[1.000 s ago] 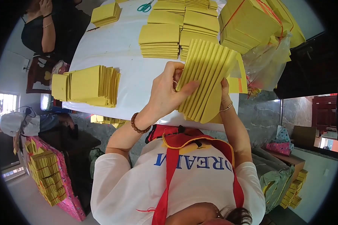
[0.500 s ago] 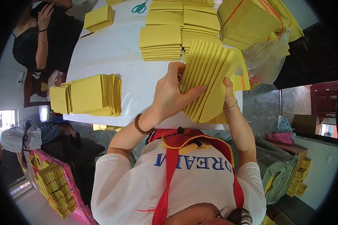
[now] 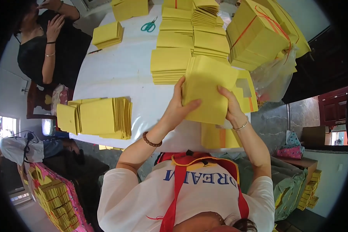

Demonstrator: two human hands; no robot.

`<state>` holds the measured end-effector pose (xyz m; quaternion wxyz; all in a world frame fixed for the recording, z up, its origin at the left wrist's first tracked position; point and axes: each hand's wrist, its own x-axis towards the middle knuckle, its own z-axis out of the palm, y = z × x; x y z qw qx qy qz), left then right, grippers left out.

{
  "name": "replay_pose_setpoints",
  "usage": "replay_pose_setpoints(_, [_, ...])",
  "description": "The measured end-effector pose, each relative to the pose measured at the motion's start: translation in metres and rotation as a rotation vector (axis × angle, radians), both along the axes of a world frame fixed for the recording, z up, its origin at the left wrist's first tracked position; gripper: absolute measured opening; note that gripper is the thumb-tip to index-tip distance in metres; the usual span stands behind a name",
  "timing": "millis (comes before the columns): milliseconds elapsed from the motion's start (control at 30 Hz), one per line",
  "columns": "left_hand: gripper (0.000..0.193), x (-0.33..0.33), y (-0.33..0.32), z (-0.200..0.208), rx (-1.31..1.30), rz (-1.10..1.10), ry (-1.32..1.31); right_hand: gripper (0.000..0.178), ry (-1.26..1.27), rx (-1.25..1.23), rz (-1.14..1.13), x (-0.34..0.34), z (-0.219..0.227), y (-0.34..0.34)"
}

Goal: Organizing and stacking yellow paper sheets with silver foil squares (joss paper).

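Note:
Between my two hands, above the near right part of the table, is a bundle of yellow folded paper (image 3: 209,91), its broad flat side facing up. My left hand (image 3: 181,102) grips its left edge, thumb lying on top. On the right edge my right hand (image 3: 231,103) holds it, also thumb on top; the fingers beneath are hidden. Just beyond the bundle stand rows of yellow paper stacks (image 3: 170,62). Yellow sheets with an orange stripe (image 3: 220,139) lie on the table under and right of my hands.
On the white-covered table (image 3: 116,77), another yellow stack (image 3: 98,118) stands at the left, with green scissors (image 3: 149,25) farther back. Large bundles tied with red string (image 3: 255,36) and a clear plastic bag (image 3: 276,77) occupy the right. A person in black (image 3: 52,50) is at the far left.
The bundle has turned from showing its fanned folded edges to lying flat side up. My right thumb has come over its top. The whole view has shifted, with the table lower in it.

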<state>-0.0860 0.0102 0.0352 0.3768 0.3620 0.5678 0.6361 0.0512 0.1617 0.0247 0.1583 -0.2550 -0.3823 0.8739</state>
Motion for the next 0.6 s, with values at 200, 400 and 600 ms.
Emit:
replay_pose_setpoints(200, [0.074, -0.064, 0.027, 0.021, 0.087, 0.062, -0.378, 0.059, 0.173, 0.063, 0.035, -0.018, 0.022, 0.017])
replay_pose_setpoints(400, [0.038, -0.199, 0.122, 0.021, 0.299, 0.089, -0.628, 0.044, -0.216, 0.542, -0.190, 0.023, 0.005, 0.047])
replay_pose_setpoints(600, [0.034, -0.285, 0.243, -0.001, 0.253, 0.245, -0.696, 0.034, -0.390, 0.580, -0.375, 0.072, -0.026, 0.042])
